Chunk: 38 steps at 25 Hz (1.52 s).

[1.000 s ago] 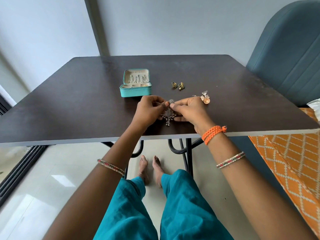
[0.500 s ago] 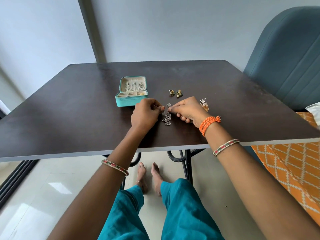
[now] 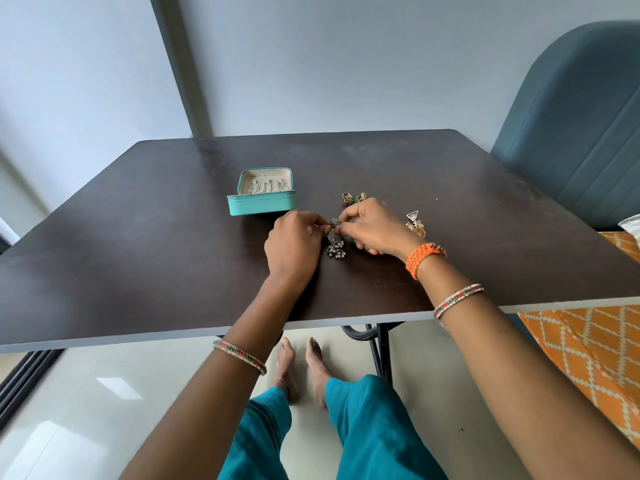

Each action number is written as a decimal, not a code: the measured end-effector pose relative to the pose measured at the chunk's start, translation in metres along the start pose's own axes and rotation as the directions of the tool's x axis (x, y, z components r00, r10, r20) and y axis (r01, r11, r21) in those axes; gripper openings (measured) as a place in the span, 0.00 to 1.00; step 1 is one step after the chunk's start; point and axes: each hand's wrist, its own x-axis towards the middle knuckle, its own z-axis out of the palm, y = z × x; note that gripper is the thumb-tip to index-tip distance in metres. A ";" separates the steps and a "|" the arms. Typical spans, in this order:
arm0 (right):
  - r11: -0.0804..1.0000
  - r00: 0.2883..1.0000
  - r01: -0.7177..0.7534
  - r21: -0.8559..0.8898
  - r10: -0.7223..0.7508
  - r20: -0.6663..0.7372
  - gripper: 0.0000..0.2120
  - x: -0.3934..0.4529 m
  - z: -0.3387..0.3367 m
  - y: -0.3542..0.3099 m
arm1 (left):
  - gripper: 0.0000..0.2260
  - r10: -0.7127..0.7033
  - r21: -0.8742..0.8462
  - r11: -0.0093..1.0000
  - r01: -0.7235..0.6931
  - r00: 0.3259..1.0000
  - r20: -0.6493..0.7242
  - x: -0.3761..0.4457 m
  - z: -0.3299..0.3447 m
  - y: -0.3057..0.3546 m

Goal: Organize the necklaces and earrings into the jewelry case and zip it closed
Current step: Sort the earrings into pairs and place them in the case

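Head view, gold earrings [image 3: 353, 197] behind right hand [image 3: 372, 230], teal jewelry case [image 3: 262, 205] left

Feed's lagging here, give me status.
Both hands pinch silver earring over table. Case open, unzipped. Two earring pairs loose. Path clear.

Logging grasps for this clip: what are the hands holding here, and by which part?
Both hands, left and right, pinch the silver beaded earring at its top stud end; its beaded clusters hang down to the table.
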 end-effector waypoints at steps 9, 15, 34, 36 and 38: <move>0.957 0.975 0.168 -0.238 -0.197 -0.103 0.04 -0.003 0.003 0.013 | 0.05 -0.049 -0.005 0.999 0.049 0.999 0.001 -0.001 0.001 -0.001; 0.994 0.969 0.073 0.084 -0.051 -0.243 0.06 -0.029 -0.004 0.015 | 0.08 0.045 -0.004 0.999 -0.045 0.997 -0.070 -0.012 -0.006 0.010; 0.970 0.969 0.192 -0.147 -0.211 -0.128 0.06 -0.004 0.002 -0.012 | 0.12 -0.093 -0.023 0.995 0.093 0.996 0.009 -0.011 -0.018 -0.009; 0.962 0.979 0.158 -0.224 -0.182 -0.093 0.05 0.003 0.005 -0.015 | 0.13 -0.067 0.029 0.997 0.066 0.997 0.039 -0.007 -0.016 -0.007; 0.962 0.987 0.114 -0.249 -0.138 -0.083 0.05 0.007 0.006 -0.015 | 0.13 -0.019 0.076 0.997 0.014 0.998 0.068 -0.004 -0.013 -0.006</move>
